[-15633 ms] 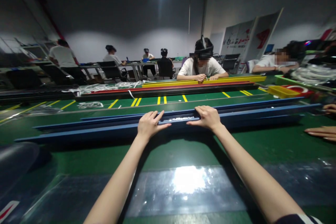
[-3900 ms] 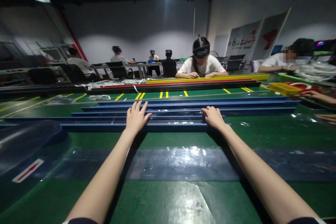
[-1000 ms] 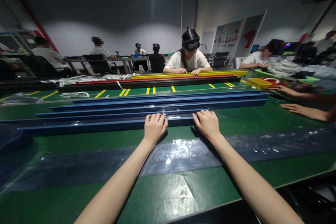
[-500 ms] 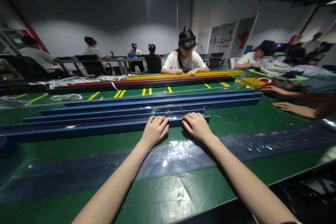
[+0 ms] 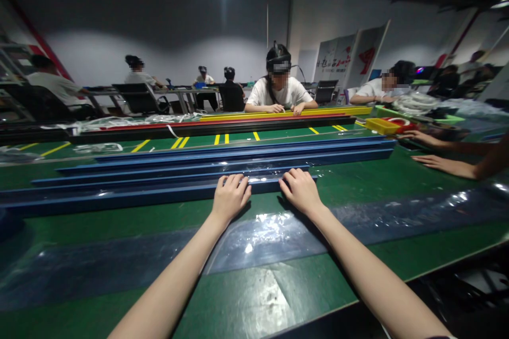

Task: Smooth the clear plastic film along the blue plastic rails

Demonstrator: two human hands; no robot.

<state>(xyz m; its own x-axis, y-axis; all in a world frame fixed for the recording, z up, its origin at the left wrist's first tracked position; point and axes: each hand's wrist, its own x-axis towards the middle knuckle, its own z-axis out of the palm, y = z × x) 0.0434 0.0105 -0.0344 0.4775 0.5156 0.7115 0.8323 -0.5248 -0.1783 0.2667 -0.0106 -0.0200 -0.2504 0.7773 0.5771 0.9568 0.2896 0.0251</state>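
left hand: the left hand (image 5: 229,198) lay palm down on the near blue rail (image 5: 119,197), fingers curled over its top edge and pressing on it, not wrapped round it.
right hand: the right hand (image 5: 300,189) rested the same way on the same rail, close to its right end, fingers bent over the edge; the two hands were near each other but apart.
blue rails: about four long blue rails lay side by side across the green desk (image 5: 358,180), running left to right; the near one was the one under both hands, and the far blue rail (image 5: 246,149) lay closest to the yellow floor-style marks (image 5: 221,139) painted on the desk.
plastic film: a strip of clear plastic film (image 5: 270,228) lay flat on the desk just in front of the hands, shining under the lamp.
other rails: past the blue ones lay one black rail (image 5: 222,128), one red rail (image 5: 131,126) and one yellow rail (image 5: 318,112).
people: a person in a white shirt (image 5: 280,92) sat across the desk with both hands on the yellow rail; two other hands (image 5: 435,163) from a co-worker lay flat on the desk at the right.
tray: one yellow tray (image 5: 382,125) stood at the far right.
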